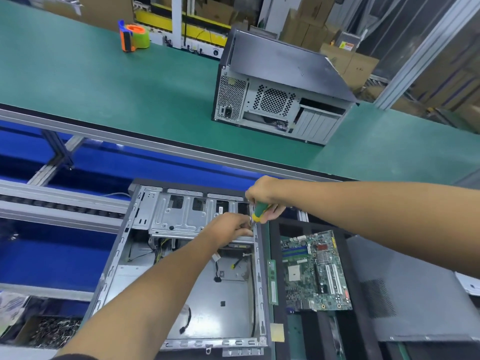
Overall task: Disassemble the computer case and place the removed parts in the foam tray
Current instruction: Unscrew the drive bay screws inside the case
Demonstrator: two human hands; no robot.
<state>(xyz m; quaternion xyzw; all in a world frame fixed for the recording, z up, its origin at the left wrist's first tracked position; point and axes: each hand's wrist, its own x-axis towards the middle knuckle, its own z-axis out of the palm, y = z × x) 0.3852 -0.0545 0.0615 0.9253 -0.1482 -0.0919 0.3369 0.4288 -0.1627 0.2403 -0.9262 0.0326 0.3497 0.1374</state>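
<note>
Two computer cases are before you: the open grey metal case (181,268) lying flat under your arms, and a second closed grey case (280,92) well apart on the green belt (104,81), near one orange-and-green tape dispenser (133,37). Your right hand (262,196) grips one green-and-yellow screwdriver (258,213) at the silver drive cage (187,214), where your left hand (231,228) pinches something too small to tell. One green motherboard (315,271) and one memory stick (272,281) lie in the black foam tray (275,229) just beside, with one grey side panel (410,294) further right.

An orange-and-blue tape dispenser with a green roll (133,36) stands near the far left edge of the green tabletop (104,81). Brown cardboard boxes (309,24) are stacked beyond its far edge.
</note>
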